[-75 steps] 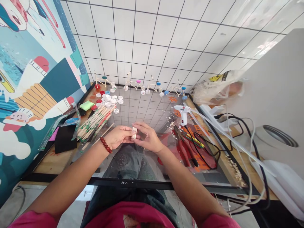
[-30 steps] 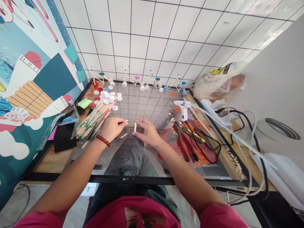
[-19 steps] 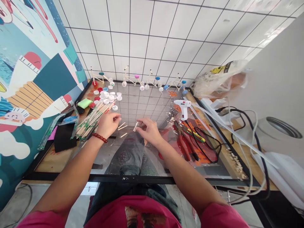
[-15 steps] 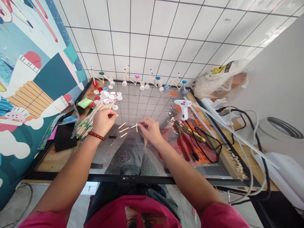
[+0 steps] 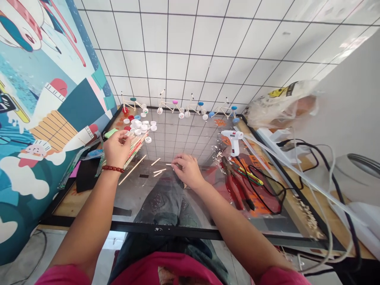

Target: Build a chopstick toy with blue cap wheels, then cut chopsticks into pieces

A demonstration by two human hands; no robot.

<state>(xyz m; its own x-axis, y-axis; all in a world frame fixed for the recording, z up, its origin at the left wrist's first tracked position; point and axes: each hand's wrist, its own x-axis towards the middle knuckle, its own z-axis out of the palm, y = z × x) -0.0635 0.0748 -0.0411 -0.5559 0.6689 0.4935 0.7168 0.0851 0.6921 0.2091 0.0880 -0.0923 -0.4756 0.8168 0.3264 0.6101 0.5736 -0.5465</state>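
The right hand [image 5: 187, 171] pinches a thin little wooden stick [image 5: 169, 164] between its fingers, just over the desk [image 5: 71, 204]; three short sticks [image 5: 159, 171] lie close by on the desk, to the left of that hand; the left hand [image 5: 116, 149] is up over a pile of long wooden sticks [image 5: 135, 145], not far from the bottle caps [image 5: 139, 126]; its fingers are bunched together, and I cannot tell if they hold anything; a glue gun [image 5: 233, 141] and red pliers [image 5: 236, 186] lie off to the right.
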